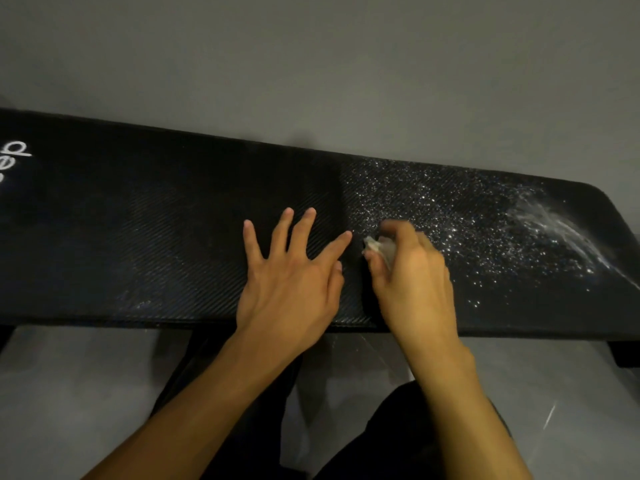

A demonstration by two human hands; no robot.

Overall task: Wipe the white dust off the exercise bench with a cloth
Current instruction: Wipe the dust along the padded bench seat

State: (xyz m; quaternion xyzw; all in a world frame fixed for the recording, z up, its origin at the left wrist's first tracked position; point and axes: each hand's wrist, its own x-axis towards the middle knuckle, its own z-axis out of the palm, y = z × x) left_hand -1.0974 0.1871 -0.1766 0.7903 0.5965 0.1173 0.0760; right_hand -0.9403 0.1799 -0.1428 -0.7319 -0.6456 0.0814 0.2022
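A plain grey floor (311, 64) is seen behind and below a long black bench (138, 220), which runs across the view from left to right. Its padded top is marked with a fine diagonal weave, and part of some white lettering (15, 154) is cut off at the far left edge. White dust (467, 216) is scattered as bright specks over the right part of the top, and a thicker streaked smear (547, 220) is found near the rounded right end. The left and middle parts are mostly dark, with only a faint pale patch (142, 303) near the front edge.

The left hand (291, 271) is laid palm down on the bench top near the middle, with the fingers straight and spread wide; nothing is held in it. The right hand (412, 271) is set just beside it, at the left border of the speckled area. Its fingers are curled round a small crumpled pale cloth (379, 247), of which only a little is shown between thumb and fingers. The cloth is held low against the bench top, and the fingertips above it are blurred. A dark frame (194, 368) is seen under the bench, and a dark-clothed leg (398, 438) is seen below the right forearm
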